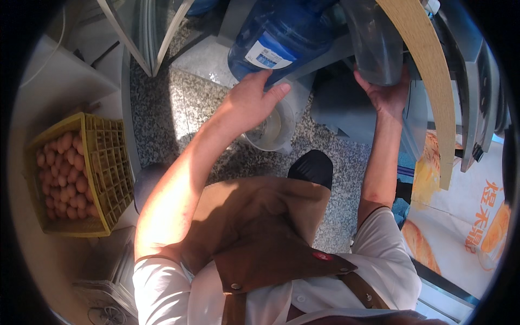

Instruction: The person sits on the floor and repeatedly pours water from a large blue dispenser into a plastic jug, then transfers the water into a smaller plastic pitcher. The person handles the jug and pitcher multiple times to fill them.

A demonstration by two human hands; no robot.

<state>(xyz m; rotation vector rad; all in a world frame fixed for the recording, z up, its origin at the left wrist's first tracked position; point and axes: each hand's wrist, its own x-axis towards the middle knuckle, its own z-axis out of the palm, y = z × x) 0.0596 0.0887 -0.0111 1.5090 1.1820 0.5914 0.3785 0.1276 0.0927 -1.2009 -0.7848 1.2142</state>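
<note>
A large blue plastic water jug, bearing a white and blue label, lies tilted at the top, its neck towards the upper right. My left hand is at its lower end, thumb and fingers apart. The fingertips overlap the jug's edge, but I cannot tell whether they touch it. My right hand is around the bottom of a clear plastic container, whose upper part runs towards the picture's top. Below my left hand, a pale round vessel stands on the speckled floor, partly hidden by that hand.
A yellow plastic crate full of brown eggs is on the left. A curved-looking wooden edge and metal equipment flank my right arm. Printed bags or sheets with bread pictures lie at right. Pale panels stand upper left.
</note>
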